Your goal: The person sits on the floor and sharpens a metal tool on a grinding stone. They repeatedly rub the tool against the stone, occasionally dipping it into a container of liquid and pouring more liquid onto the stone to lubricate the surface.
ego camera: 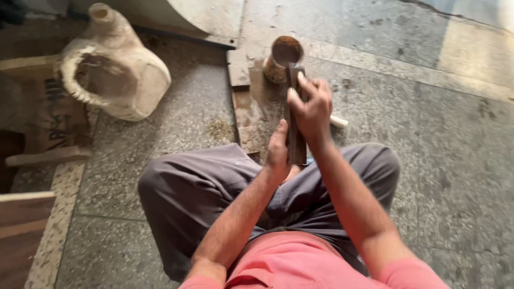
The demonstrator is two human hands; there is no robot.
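Pink shirt (300, 262) and grey trousers (203, 187) fill the bottom of the view, the person sitting cross-legged on a speckled stone floor (444, 176). Far left, wooden boards (21, 225) lie by a pale carved wooden piece (115, 67) with a rough hollow in its side. Moving right, the left hand (277, 150) sits at the lower end of a dark wooden block (295, 134), thumb up along its edge; its fingers are hidden behind the block, so their grip cannot be told. That block stands nearly upright above the lap. Just right of it, the right hand (310, 104) wraps the upper part, fingers (300, 85) curled round and pressed onto the wood. Beyond the block's top stands a small stained cup (282, 56) on a flat plank (251, 107). Judging by this, a firm low hold from the left keeps the block steady while the right works it.
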